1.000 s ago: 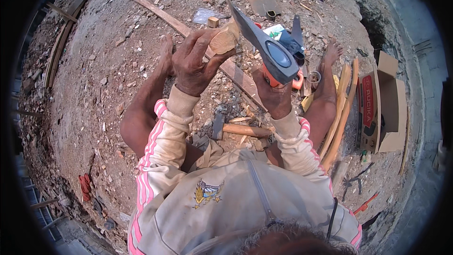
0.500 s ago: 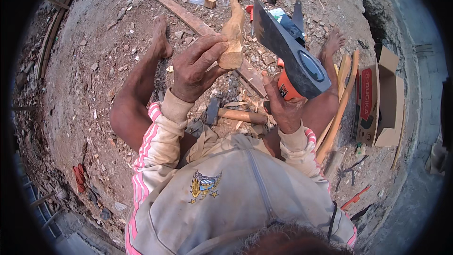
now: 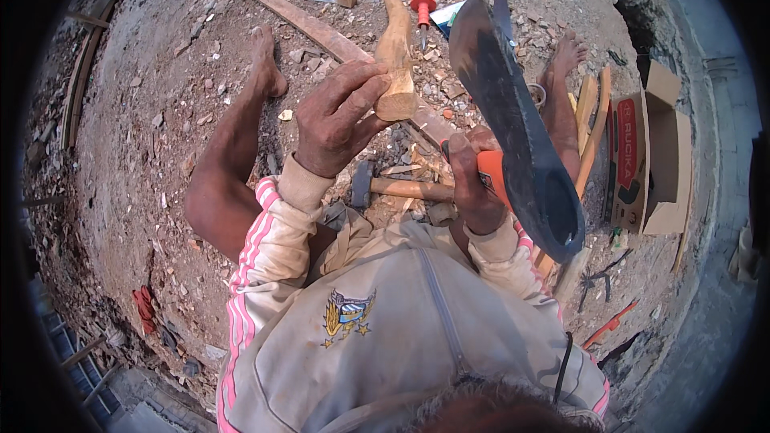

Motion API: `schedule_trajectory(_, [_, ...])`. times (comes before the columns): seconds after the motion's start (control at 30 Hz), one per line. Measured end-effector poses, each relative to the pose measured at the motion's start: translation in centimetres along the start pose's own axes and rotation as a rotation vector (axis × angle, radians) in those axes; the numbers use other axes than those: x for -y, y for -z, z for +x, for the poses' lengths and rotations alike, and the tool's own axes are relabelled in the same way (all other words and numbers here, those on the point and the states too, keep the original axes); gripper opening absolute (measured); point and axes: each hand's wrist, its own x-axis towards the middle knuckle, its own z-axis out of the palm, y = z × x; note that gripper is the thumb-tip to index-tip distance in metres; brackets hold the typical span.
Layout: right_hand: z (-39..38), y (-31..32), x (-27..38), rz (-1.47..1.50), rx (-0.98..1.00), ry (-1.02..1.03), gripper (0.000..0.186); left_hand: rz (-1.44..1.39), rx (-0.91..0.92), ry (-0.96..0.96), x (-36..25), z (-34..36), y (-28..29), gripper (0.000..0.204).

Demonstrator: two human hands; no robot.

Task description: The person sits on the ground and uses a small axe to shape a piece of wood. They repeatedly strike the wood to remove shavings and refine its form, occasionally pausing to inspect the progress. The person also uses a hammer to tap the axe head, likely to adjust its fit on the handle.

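Note:
My left hand (image 3: 335, 119) grips the near end of a pale carved piece of wood (image 3: 395, 52), holding it upright over the ground between my bare legs. My right hand (image 3: 473, 184) is closed on the orange handle (image 3: 491, 176) of a hatchet; its dark blade (image 3: 517, 124) is raised close to the camera, just right of the wood and apart from it. A hammer with a wooden handle (image 3: 397, 188) lies on the ground under my hands.
Wood chips litter the dirt. A long curved plank (image 3: 293, 20) runs across the ground ahead. A red-handled chisel (image 3: 423, 14) lies beyond the wood. An open cardboard box (image 3: 654, 152) and several wooden sticks (image 3: 592, 120) sit to the right.
The hatchet has swung up and back toward the camera, its blade now larger in view. My left hand has turned the wood more upright and lowered it slightly.

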Motion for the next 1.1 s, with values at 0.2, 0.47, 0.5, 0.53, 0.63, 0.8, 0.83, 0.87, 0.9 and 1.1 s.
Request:
schedule_trajectory(0.2, [-0.2,-1.3,-2.6,0.242,-0.004,-0.332,0.014,-0.023,-0.015,-0.009,0.5,-0.7,-0.1,0.051])
schedule_trajectory(0.47, [-1.3,-1.2,-3.0,0.037,0.046,-0.309,0.013,-0.012,0.010,-0.015,-0.2,-0.8,-0.4,0.050])
schedule_trajectory(0.5, [-0.8,-1.7,-3.3,0.108,0.094,-0.443,0.013,-0.036,0.024,-0.022,-0.1,-0.8,-0.4,0.049])
schedule_trajectory(0.53, [-1.3,-1.7,-1.9,0.225,0.001,-0.422,0.015,-0.057,0.044,-0.007,-0.2,-1.2,-0.4,0.049])
schedule_trajectory(0.63, [-1.4,-0.9,-0.4,0.244,-0.120,-0.187,0.016,-0.032,0.026,-0.028,0.1,-0.7,-0.4,0.049])
schedule_trajectory(0.8, [-0.5,-2.7,-3.7,0.145,0.073,-0.400,0.016,-0.036,0.027,0.006,-0.1,-0.9,-0.7,0.051])
schedule_trajectory(0.83, [-0.7,-2.6,-3.7,0.176,0.015,-0.364,0.016,-0.039,0.025,0.017,0.0,-1.0,-0.7,0.051])
schedule_trajectory(0.87, [-0.7,-2.4,-3.3,0.208,-0.042,-0.327,0.015,-0.039,0.034,0.021,0.3,-0.7,-0.7,0.051])
schedule_trajectory(0.9, [-1.4,-2.0,-2.5,0.241,-0.090,-0.311,0.014,-0.040,0.055,0.043,0.1,-1.1,-0.7,0.051])
schedule_trajectory(1.1, [-3.7,-0.6,-4.3,0.356,-0.120,-0.321,0.016,-0.413,0.059,0.614,-4.3,-6.5,-2.1,0.064])
